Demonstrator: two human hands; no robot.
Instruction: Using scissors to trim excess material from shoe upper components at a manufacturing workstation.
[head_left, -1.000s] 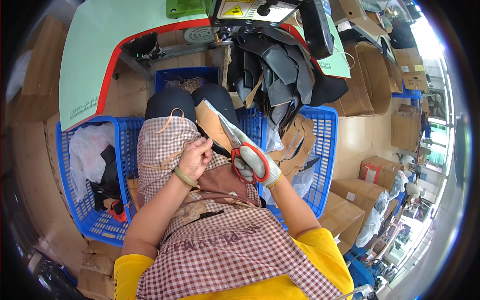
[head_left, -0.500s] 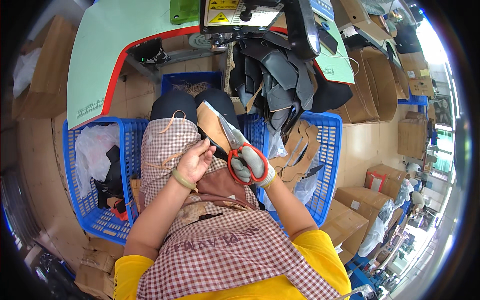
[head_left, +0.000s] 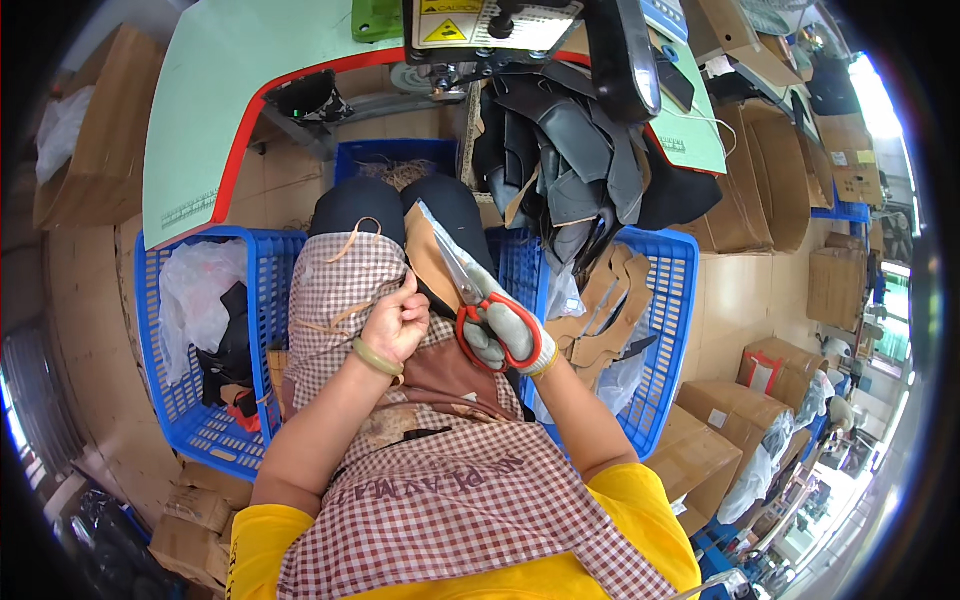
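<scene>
My left hand (head_left: 398, 322), bare with a bangle at the wrist, is closed in a pinch above my lap. Whatever may be between its fingertips is too small to make out. Red-handled scissors (head_left: 462, 272) are in my right hand (head_left: 510, 330), which wears a grey-and-white glove. Their blades point up and away, lying over a tan leather piece with a dark edge (head_left: 430, 262) on my thigh. The fingertips of the left hand are right beside that piece's edge. Loose tan strips (head_left: 358, 240) lie on my checked apron (head_left: 335, 275).
Blue baskets flank me: the left basket (head_left: 205, 445) holds plastic bags and dark scraps, the right basket (head_left: 672, 330) tan cut pieces. Black leather pieces (head_left: 575, 140) hang in a pile ahead. A machine (head_left: 490, 30) stands over the green, red-edged table (head_left: 195, 130). Cardboard boxes (head_left: 735, 415) stand at right.
My left fingers have curled in more tightly beside the leather piece. The scissors stay in the right hand over the piece. The whole view has shifted slightly.
</scene>
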